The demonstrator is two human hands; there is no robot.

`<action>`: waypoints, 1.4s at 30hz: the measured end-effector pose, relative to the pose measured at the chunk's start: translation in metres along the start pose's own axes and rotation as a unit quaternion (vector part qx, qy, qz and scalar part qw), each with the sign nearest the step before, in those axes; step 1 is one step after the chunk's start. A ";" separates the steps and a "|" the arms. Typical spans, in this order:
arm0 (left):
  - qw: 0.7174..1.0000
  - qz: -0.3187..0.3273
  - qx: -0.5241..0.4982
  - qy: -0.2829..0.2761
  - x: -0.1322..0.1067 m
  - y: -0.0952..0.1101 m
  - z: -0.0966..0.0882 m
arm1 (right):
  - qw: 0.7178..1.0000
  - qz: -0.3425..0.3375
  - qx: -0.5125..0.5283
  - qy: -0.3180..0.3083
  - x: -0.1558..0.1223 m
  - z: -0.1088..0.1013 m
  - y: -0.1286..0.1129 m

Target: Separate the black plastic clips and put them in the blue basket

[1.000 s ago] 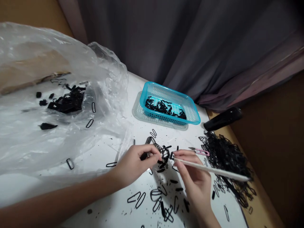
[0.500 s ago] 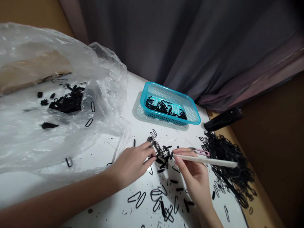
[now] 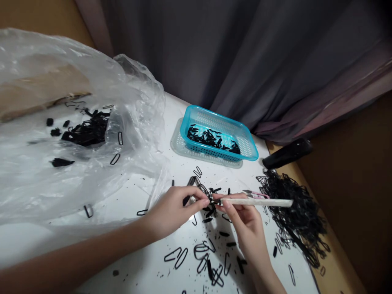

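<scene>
My right hand (image 3: 245,214) is closed round a slim pale stick-like tool (image 3: 260,202), its dark end pointing left. The tool's exact kind does not show. Thumb and finger of my left hand (image 3: 183,208) are pinched together right by that dark end, on something small and dark that I cannot make out. Below and behind the fingertips lies a cluster of black loops and strips (image 3: 208,213), partly hidden. A pink looped item (image 3: 263,196) with a grey end sits just beyond my right hand. Loose black loops (image 3: 202,251) are scattered nearer me on the white table.
A blue basket (image 3: 254,149) holding black pieces stands at the back on a pale tray (image 3: 177,149). To the left spreads a clear plastic bag (image 3: 137,102) with black pieces. A black cylindrical object (image 3: 288,154) and a heap of black loops (image 3: 295,208) are at the right.
My left hand has moved right to the tool's dark end, and its fingers have come together. My right hand and the tool have shifted slightly left, the tool now lying more level.
</scene>
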State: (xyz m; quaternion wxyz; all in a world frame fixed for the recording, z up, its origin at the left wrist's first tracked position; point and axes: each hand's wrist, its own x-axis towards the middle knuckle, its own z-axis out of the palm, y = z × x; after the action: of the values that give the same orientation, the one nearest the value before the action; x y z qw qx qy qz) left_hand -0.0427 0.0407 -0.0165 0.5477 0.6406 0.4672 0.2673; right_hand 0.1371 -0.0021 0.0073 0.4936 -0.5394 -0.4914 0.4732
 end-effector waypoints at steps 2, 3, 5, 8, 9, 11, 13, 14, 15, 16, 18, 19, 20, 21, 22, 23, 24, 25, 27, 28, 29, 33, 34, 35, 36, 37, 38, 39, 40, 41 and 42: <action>1.000 0.001 -0.002 0.001 0.000 0.000 0.000 | 1.000 -0.002 0.004 0.002 0.000 -0.001 0.002; 1.000 0.002 -0.003 0.002 0.000 0.000 0.000 | 1.000 -0.004 0.002 -0.001 0.001 -0.001 0.004; 1.000 0.005 -0.007 0.004 0.000 0.001 0.000 | 1.000 -0.011 -0.011 -0.011 0.001 -0.003 0.006; 1.000 0.007 -0.008 0.002 -0.001 0.001 0.000 | 0.999 -0.021 -0.035 -0.020 0.001 -0.005 0.008; 1.000 0.006 -0.008 0.001 -0.001 0.001 0.000 | 0.999 -0.021 -0.037 -0.018 0.001 -0.005 0.008; 1.000 0.004 -0.005 -0.002 -0.002 0.001 0.000 | 0.999 -0.017 -0.035 -0.014 0.001 -0.006 0.008; 1.000 0.001 -0.004 -0.001 -0.002 0.001 0.000 | 0.999 -0.013 -0.025 -0.016 0.001 -0.006 0.007; 1.000 0.000 -0.004 -0.001 -0.002 0.001 0.000 | 1.000 -0.011 -0.020 -0.017 0.001 -0.005 0.006; 1.000 -0.001 -0.005 -0.001 -0.001 0.001 0.000 | 1.000 -0.010 -0.017 -0.016 0.001 -0.005 0.005; 1.000 -0.001 -0.006 0.000 -0.001 0.001 0.000 | 1.000 -0.008 -0.016 -0.012 0.000 -0.004 0.004; 1.000 0.001 -0.008 0.000 -0.001 0.001 0.000 | 1.000 -0.008 -0.017 -0.002 0.000 -0.002 0.001; 1.000 0.002 -0.010 0.000 0.000 0.001 0.000 | 1.000 -0.007 -0.017 0.002 -0.001 -0.001 0.000; 1.000 0.003 -0.011 0.000 0.000 0.001 0.000 | 1.000 -0.007 -0.014 0.003 -0.001 0.000 -0.001; 1.000 0.004 -0.011 -0.001 0.000 0.001 0.000 | 1.000 -0.007 -0.011 0.002 -0.001 0.000 -0.001; 1.000 0.004 -0.009 -0.001 0.000 0.001 0.000 | 1.000 -0.006 -0.008 0.001 -0.001 0.000 -0.001; 1.000 0.004 -0.009 -0.001 0.000 0.001 -0.001 | 1.000 -0.007 -0.006 0.000 -0.001 0.000 0.000; 1.000 0.004 -0.009 0.000 0.000 0.001 -0.001 | 1.000 -0.009 -0.007 -0.003 -0.001 -0.001 0.000; 1.000 0.004 -0.010 0.000 0.000 0.001 -0.001 | 1.000 -0.011 -0.009 -0.008 -0.001 -0.002 0.002; 1.000 0.005 -0.014 -0.002 0.000 0.000 -0.001 | 0.999 -0.019 -0.017 -0.020 0.000 -0.004 0.005; 1.000 0.006 -0.015 -0.004 0.000 0.000 -0.001 | 0.999 -0.023 -0.021 -0.025 0.000 -0.005 0.006; 1.000 0.006 -0.014 -0.007 -0.001 0.000 0.000 | 0.999 -0.026 -0.024 -0.028 0.000 -0.006 0.007; 1.000 0.014 -0.011 -0.006 -0.001 0.001 0.000 | 0.998 -0.032 -0.042 -0.028 0.000 -0.006 0.009; 1.000 0.020 -0.012 -0.002 -0.001 0.002 0.000 | 0.998 -0.037 -0.048 -0.025 0.000 -0.005 0.008; 0.999 0.028 -0.014 0.004 -0.001 0.003 0.000 | 0.997 -0.045 -0.056 -0.022 -0.001 -0.004 0.008; 0.999 0.037 -0.018 0.009 -0.001 0.003 0.000 | 0.996 -0.054 -0.066 -0.018 -0.001 -0.004 0.008; 0.999 0.045 -0.024 0.014 -0.001 0.004 -0.001 | 0.995 -0.063 -0.076 -0.014 -0.002 -0.003 0.008; 0.998 0.050 -0.032 0.015 -0.001 0.004 -0.001 | 0.993 -0.073 -0.087 -0.012 -0.002 -0.003 0.009; 0.998 0.052 -0.040 0.011 -0.001 0.004 -0.001 | 0.992 -0.083 -0.098 -0.011 -0.003 -0.003 0.009; 0.998 0.049 -0.049 0.004 -0.001 0.004 -0.002 | 0.990 -0.094 -0.107 -0.012 -0.003 -0.003 0.010; 0.997 0.045 -0.058 -0.006 0.000 0.004 -0.002 | 0.988 -0.105 -0.116 -0.013 -0.004 -0.004 0.011; 0.997 0.042 -0.066 -0.016 0.000 0.003 -0.002 | 0.985 -0.118 -0.124 -0.013 -0.004 -0.004 0.012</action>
State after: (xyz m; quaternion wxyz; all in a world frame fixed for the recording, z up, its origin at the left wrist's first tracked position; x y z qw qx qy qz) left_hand -0.0434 0.0418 -0.0132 0.5848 0.6259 0.4125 0.3100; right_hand 0.1413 -0.0069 -0.0041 0.4691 -0.5284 -0.6128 0.3539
